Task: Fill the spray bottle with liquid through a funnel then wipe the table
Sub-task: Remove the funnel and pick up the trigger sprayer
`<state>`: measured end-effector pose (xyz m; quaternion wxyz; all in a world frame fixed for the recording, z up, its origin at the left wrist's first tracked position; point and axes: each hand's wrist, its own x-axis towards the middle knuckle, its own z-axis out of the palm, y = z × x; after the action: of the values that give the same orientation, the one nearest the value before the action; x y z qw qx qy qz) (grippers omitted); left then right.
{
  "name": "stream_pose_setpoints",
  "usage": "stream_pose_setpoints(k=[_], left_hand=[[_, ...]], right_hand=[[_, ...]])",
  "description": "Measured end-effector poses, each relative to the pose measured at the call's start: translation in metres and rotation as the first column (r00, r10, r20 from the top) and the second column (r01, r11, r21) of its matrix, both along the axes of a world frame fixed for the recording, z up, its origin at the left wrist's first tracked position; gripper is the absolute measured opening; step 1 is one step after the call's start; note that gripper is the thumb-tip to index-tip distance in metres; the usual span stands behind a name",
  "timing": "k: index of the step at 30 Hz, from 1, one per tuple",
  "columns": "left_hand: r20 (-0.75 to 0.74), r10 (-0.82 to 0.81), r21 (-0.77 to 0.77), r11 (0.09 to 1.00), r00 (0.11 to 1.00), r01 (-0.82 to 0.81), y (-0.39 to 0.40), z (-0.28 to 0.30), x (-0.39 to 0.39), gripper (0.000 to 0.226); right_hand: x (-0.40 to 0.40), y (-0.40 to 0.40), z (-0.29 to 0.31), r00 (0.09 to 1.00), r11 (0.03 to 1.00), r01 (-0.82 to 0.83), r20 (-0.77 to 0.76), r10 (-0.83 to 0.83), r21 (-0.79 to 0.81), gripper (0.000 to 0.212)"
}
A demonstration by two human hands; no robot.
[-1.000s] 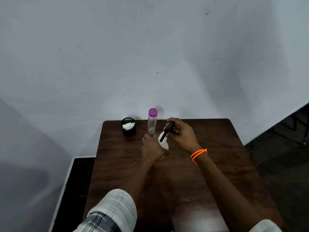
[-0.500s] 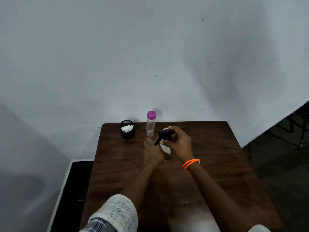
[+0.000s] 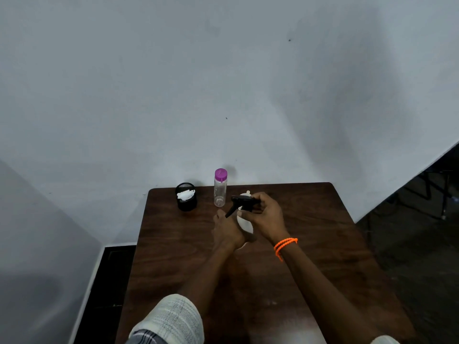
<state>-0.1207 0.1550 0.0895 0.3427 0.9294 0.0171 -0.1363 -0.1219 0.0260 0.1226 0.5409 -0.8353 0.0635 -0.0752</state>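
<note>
A white spray bottle point(image 3: 244, 225) stands on the dark wooden table point(image 3: 173, 244) between my hands. My left hand point(image 3: 227, 233) is wrapped around its body. My right hand point(image 3: 264, 214) grips the black trigger sprayer head point(image 3: 239, 202) on top of the bottle, its lever pointing left and down. A small white piece, perhaps the funnel point(image 3: 247, 193), shows just behind the sprayer head, mostly hidden. A clear bottle with a purple cap point(image 3: 220, 188) stands upright near the table's back edge, left of my right hand.
A black mesh cup point(image 3: 186, 201) holding white tissue stands at the back left of the table. The wall rises directly behind the table. Dark floor lies left and right of it.
My right hand has turned on the sprayer head, swinging the lever from pointing toward me round to the left. The left hand has stayed on the bottle body.
</note>
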Motion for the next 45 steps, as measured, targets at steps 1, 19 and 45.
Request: stream_pose_setpoints(k=[1, 19, 45], left_hand=[[0.002, 0.000, 0.003, 1.000, 1.000, 0.000, 0.000, 0.002, -0.001, 0.086], [0.009, 0.012, -0.019, 1.000, 1.000, -0.012, -0.004, 0.007, -0.012, 0.102], [0.076, -0.111, -0.154, 0.981, 0.991, 0.121, 0.008, 0.001, -0.022, 0.106]], right_hand=[[-0.001, 0.001, 0.001, 1.000, 1.000, 0.017, 0.007, -0.017, 0.003, 0.044], [-0.014, -0.001, -0.002, 0.998, 0.997, 0.069, 0.007, -0.069, 0.035, 0.079], [-0.028, 0.013, -0.007, 0.996, 0.995, 0.081, -0.038, -0.079, 0.060, 0.050]])
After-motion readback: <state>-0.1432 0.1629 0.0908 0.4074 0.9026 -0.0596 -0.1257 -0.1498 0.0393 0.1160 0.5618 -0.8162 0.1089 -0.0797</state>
